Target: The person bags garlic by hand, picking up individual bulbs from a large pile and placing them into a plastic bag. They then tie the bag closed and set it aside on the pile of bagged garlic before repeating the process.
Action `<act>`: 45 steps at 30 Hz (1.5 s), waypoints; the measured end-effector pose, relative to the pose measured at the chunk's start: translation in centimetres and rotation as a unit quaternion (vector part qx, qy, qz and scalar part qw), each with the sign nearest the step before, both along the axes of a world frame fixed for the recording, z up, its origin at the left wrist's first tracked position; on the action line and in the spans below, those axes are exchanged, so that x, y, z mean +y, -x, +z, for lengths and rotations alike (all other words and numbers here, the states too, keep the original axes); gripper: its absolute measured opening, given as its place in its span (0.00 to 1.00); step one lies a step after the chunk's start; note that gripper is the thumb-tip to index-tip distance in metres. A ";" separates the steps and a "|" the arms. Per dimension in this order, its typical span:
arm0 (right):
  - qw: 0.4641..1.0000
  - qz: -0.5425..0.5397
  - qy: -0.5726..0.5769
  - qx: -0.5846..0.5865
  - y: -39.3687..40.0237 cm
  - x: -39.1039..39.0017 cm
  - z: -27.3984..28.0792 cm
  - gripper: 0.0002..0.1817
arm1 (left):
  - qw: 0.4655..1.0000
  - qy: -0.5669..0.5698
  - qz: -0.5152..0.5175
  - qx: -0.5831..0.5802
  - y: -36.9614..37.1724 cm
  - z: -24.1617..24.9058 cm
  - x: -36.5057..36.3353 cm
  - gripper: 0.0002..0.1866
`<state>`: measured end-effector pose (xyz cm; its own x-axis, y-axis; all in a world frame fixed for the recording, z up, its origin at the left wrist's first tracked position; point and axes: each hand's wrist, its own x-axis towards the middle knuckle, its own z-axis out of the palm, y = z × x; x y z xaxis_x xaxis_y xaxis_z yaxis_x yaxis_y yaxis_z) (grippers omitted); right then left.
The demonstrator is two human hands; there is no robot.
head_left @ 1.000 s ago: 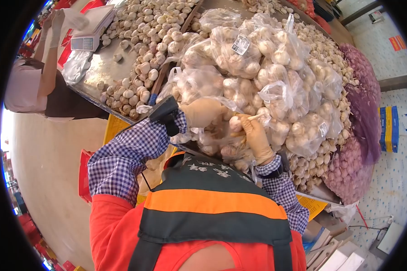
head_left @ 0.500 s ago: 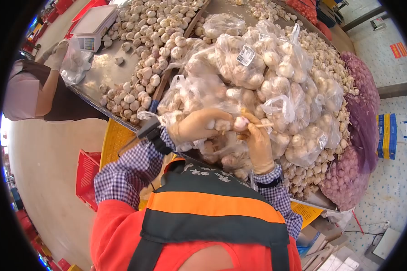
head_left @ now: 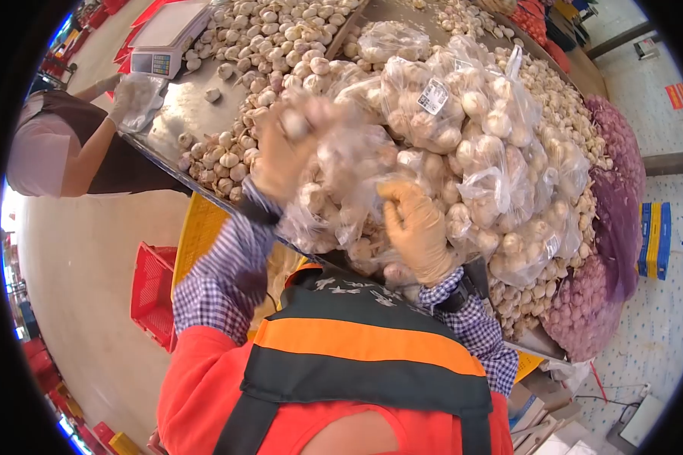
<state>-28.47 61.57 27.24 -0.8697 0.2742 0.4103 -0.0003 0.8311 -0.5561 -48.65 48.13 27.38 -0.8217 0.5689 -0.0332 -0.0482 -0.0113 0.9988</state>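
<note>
My left hand (head_left: 277,163), in a tan glove and smeared by motion, is raised over the garlic at the left. Its fingers are around pale garlic bulbs (head_left: 296,123). Just right of it, a clear plastic bag (head_left: 334,178) with garlic inside is blurred too. My right hand (head_left: 417,231), also gloved, has its fingers curled in at the right edge of this bag, seemingly pinching it; the fingertips are partly hidden. Filled, knotted garlic bags (head_left: 425,106) are heaped beyond both hands, some with white labels.
Loose garlic (head_left: 288,30) covers much of the metal table. A scale (head_left: 167,38) stands at the far left, near a co-worker's gloved hand (head_left: 129,95) with a plastic bag. Purple net sacks (head_left: 584,303) lean at the right. A red crate (head_left: 153,292) sits on the floor.
My left hand has moved up and away from the right hand, over the garlic. My right hand has shifted slightly left, and the bulb between the hands is no longer seen there.
</note>
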 end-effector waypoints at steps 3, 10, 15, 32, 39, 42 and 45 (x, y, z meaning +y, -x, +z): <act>0.967 0.022 -0.099 -0.233 -1.8 0.9 -2.9 0.11 | 0.867 -0.268 0.101 -0.408 5.7 -0.4 0.6 0.28; 0.913 -0.070 -0.253 -0.312 -0.4 0.2 -6.6 0.06 | 0.945 0.176 -0.259 0.093 -7.6 -3.0 0.4 0.12; 0.901 -0.042 -0.308 -0.302 -1.5 1.5 -6.3 0.06 | 0.802 0.404 -0.226 0.377 -10.4 -4.1 -1.8 0.23; 0.933 -0.125 0.296 -0.166 -4.0 -2.4 -6.9 0.20 | 0.979 0.004 -0.044 -0.198 -10.3 -5.9 -1.1 0.08; 0.445 0.023 0.895 0.032 -2.5 -1.6 -5.7 0.32 | 0.958 -0.171 -0.139 -0.183 -11.8 -3.8 3.3 0.19; 0.483 0.064 0.871 0.061 -3.1 -2.2 -9.1 0.37 | 0.789 -0.295 -0.209 -0.496 -11.3 -2.2 4.6 0.19; 0.295 0.130 0.938 0.125 -3.4 -1.5 -9.1 0.28 | 0.779 -0.331 -0.226 -0.482 -10.4 -2.6 4.7 0.16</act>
